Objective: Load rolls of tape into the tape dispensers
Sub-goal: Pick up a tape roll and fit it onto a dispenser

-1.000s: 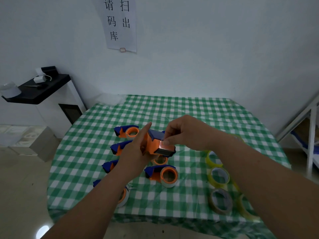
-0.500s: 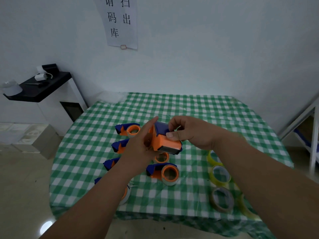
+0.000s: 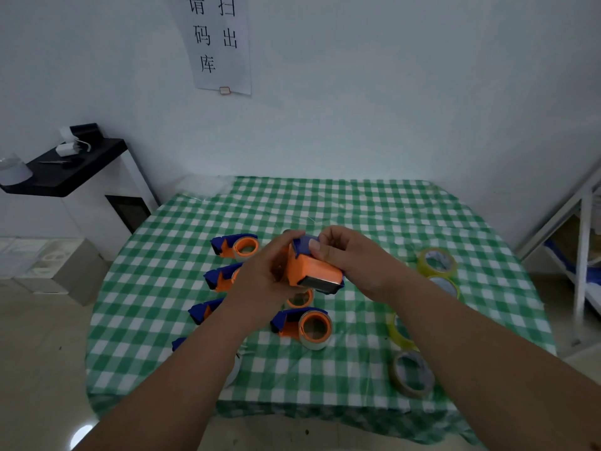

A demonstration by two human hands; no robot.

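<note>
White paper sign (image 3: 221,43) on the wall, black Chinese characters: 请 码 库 in the left column, 扫 出 in the right; small red-outlined tag at its bottom edge. No brand or label readable on any dispenser or roll.

Held dispenser (image 3: 313,271), orange body with blue top, is up off the table between both hands, above the middle of the green-white checked tablecloth (image 3: 357,206). Left hand (image 3: 266,275) grips its left side, fingers curled round the body, thumb up near the blue top. Right hand (image 3: 351,255) pinches the blue top from the right, thumb pressed flat on the blue part, other fingers wrapped behind. Dark lower edge of the dispenser faces the camera.

On the cloth left of and below the hands: far dispenser (image 3: 235,246) with a roll in it, second dispenser (image 3: 221,277) partly behind the left hand, third dispenser (image 3: 204,311) mostly hidden by the left forearm, near dispenser (image 3: 304,326) with a clear roll in its orange hub. An orange ring (image 3: 300,298) shows just under the held dispenser.

Loose yellowish tape rolls lie to the right of the right forearm: top roll (image 3: 435,262), a second roll (image 3: 447,286) just below it, a third roll (image 3: 398,333) partly hidden by the arm, front roll (image 3: 411,374) near the table edge.

Black shelf (image 3: 65,167) at left, small white items on it.
</note>
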